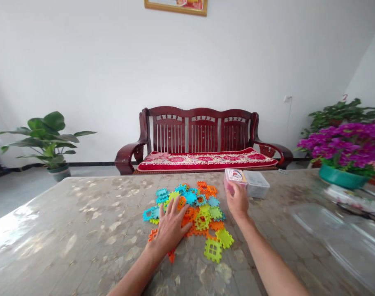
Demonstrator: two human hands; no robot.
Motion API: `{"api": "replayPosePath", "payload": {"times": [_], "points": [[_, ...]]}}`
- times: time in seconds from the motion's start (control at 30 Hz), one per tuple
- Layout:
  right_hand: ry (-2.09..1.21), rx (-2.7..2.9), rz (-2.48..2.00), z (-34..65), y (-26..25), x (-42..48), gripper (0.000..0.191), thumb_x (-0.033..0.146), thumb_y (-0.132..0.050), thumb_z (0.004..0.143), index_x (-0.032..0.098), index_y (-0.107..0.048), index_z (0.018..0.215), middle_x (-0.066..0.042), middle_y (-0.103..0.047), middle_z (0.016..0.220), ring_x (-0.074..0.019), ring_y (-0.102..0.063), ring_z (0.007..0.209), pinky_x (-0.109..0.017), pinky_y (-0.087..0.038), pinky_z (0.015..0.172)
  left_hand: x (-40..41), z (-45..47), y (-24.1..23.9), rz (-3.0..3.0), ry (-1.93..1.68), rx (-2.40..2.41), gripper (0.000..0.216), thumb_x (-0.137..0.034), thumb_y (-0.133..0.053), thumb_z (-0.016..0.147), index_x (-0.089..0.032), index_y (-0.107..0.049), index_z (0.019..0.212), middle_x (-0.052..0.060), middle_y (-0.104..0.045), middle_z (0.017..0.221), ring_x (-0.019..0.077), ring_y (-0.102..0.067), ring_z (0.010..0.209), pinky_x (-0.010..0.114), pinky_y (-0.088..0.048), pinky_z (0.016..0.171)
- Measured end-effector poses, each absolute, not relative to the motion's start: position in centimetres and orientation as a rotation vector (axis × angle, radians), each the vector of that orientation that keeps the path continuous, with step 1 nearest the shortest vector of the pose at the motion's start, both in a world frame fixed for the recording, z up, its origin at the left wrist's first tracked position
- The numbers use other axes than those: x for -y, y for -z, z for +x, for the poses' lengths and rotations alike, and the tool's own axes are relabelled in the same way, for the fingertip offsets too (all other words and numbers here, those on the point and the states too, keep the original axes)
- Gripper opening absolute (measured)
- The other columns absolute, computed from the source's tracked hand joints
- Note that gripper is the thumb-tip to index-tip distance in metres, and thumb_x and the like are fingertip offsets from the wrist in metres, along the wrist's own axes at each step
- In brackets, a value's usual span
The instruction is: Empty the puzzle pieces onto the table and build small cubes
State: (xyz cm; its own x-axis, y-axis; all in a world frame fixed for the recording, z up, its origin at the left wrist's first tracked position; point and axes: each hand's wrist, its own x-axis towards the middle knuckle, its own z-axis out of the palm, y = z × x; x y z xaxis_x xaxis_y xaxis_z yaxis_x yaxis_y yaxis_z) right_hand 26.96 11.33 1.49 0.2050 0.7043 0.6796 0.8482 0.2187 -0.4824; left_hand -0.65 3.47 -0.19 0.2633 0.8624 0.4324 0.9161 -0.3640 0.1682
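Several flat plastic puzzle tiles point(202, 205) in blue, orange and green lie heaped on the marbled table point(82, 222). My left hand point(170, 228) rests flat on the near left of the heap, fingers spread. My right hand point(237, 201) is raised just right of the heap and grips a lid with a printed label point(235, 176), tilted up on its edge. Right beside the lid stands a clear plastic box point(258, 184).
A green pot of purple flowers point(344, 158) stands at the table's right edge, with clear plastic trays point(338, 230) in front of it. Behind the table are a red wooden bench point(202, 142) and a potted plant point(50, 142) on the floor at left.
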Motion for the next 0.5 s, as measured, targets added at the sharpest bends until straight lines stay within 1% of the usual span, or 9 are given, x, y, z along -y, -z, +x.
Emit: {"api": "replayPosePath", "payload": {"times": [0.1,0.2,0.3,0.4,0.5], "points": [[0.394,1.643,-1.68,28.0,-3.0,-12.8,0.044,0.021,-0.048,0.08,0.016,-0.057,0.123,-0.014,-0.056,0.131,-0.0294,-0.046,0.118,-0.043,-0.037,0.099,-4.1,-1.9,0.5,-2.359,0.768,1.74,0.042,-0.044,-0.06,0.082,-0.032,-0.061,0.122,0.011,-0.041,0.148,0.0348,-0.04,0.132,0.06,-0.027,0.108],[0.544,1.821,-1.758,29.1,-4.0,-14.3,0.047,0.018,-0.048,0.082,0.018,-0.052,0.129,-0.015,-0.051,0.136,-0.0305,-0.04,0.125,-0.044,-0.032,0.101,-4.7,-3.1,0.8,-2.349,0.861,1.71,0.032,-0.04,-0.052,0.089,-0.031,-0.065,0.116,0.008,-0.05,0.14,0.0281,-0.05,0.124,0.05,-0.037,0.106],[0.569,2.029,-1.841,30.2,-4.4,-15.6,0.041,0.018,-0.049,0.084,0.019,-0.055,0.125,-0.015,-0.056,0.131,-0.0296,-0.046,0.12,-0.043,-0.033,0.099,-4.9,-3.7,0.8,-2.366,0.897,1.676,0.03,-0.037,-0.047,0.091,-0.03,-0.066,0.114,0.006,-0.059,0.13,0.0243,-0.056,0.115,0.044,-0.043,0.101],[0.559,2.165,-1.874,30.9,-4.6,-16.1,0.032,0.021,-0.049,0.088,0.019,-0.06,0.118,-0.015,-0.061,0.123,-0.0284,-0.054,0.109,-0.041,-0.036,0.093,-4.7,-3.6,0.5,-2.381,0.937,1.645,0.03,-0.037,-0.045,0.093,-0.03,-0.066,0.113,0.005,-0.063,0.124,0.0235,-0.058,0.113,0.044,-0.043,0.101],[0.61,2.256,-1.856,30.9,-5.2,-16.0,0.029,0.017,-0.042,0.091,0.016,-0.064,0.11,-0.016,-0.066,0.112,-0.0276,-0.058,0.102,-0.038,-0.038,0.087,-4.5,-3.3,0.2,-2.426,0.959,1.616,0.031,-0.034,-0.04,0.095,-0.029,-0.067,0.109,0.005,-0.068,0.114,0.0216,-0.06,0.106,0.044,-0.042,0.101]]}}
